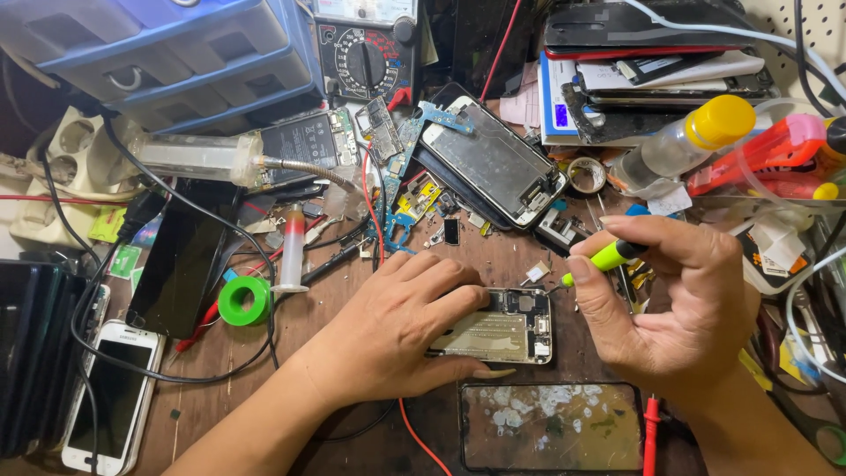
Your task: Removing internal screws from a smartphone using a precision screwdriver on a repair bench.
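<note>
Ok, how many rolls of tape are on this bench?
2: a green tape roll left of the left hand, and a small tan tape roll above the right hand. Clutter may hide others.

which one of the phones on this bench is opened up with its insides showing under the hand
The opened phone at the centre, pinned under the left hand. The white phone at lower left lies closed, its dark screen up.
</note>
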